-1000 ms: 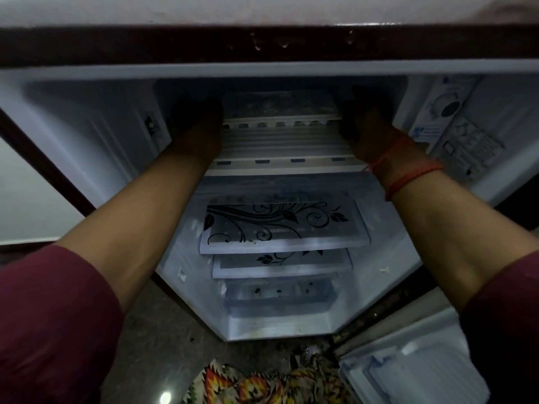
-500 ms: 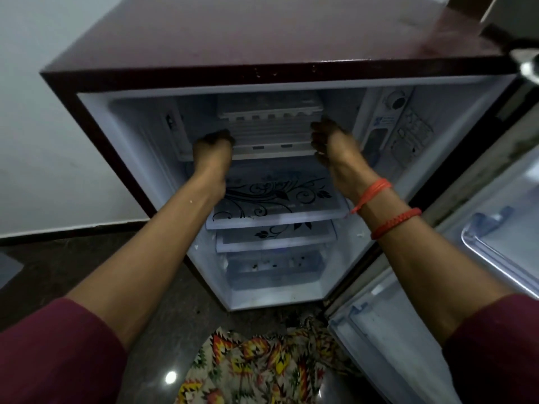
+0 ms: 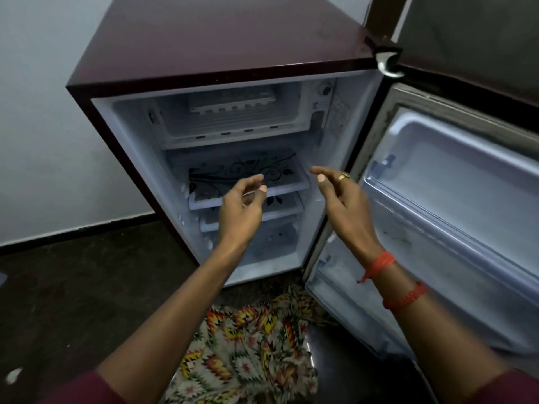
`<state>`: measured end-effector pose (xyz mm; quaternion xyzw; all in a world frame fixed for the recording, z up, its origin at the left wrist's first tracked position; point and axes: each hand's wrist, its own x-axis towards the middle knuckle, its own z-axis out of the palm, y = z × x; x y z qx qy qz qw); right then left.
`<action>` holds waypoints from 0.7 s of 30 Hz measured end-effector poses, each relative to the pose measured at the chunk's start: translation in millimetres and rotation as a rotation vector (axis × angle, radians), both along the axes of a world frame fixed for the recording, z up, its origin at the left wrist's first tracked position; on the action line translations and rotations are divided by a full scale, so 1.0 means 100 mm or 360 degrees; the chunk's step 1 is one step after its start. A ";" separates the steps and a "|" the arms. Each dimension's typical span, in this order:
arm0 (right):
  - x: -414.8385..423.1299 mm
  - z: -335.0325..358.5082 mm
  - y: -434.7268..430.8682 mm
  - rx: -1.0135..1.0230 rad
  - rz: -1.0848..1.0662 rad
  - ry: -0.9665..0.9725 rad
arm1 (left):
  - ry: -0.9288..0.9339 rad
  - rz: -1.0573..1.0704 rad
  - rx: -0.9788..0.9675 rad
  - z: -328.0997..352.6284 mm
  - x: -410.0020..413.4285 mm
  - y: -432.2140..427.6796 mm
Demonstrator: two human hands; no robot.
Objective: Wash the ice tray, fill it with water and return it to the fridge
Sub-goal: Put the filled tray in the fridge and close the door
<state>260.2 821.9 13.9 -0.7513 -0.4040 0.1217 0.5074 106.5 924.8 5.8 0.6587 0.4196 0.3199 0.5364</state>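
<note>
From my end, the ice tray [image 3: 232, 102] sat deep in the freezer compartment [image 3: 233, 126] at the top of the open fridge [image 3: 221, 36], resting on its ribbed floor with neither hand on it. Both hands hung in front of the cabinet, lower down, level with the glass shelf [image 3: 285, 167] printed with a dark floral scroll. The left hand [image 3: 240, 208] held nothing, its fingers loosely bent, and it hid part of that shelf's front edge from me. The right hand [image 3: 341, 196] was just as empty and relaxed, with a ring [image 3: 343, 176] on one finger and two red thread bands [image 3: 379, 265] at the wrist. A second shelf [image 3: 281, 204] and a clear drawer [image 3: 271, 243] sat beneath the printed one. The door [image 3: 437, 199] stood wide to the right, its racks just beside the right forearm. A patterned cloth [image 3: 248, 354] lay crumpled on the dark floor [image 3: 73, 301] at the fridge's foot, under both arms. A dial [image 3: 325, 89] showed on the inner right wall near the freezer.
</note>
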 end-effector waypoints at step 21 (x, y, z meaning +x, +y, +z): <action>0.91 0.94 -3.31 0.0026 -0.0697 -0.0969 | -0.0069 -0.0709 0.0914 1.03 1.43 -2.41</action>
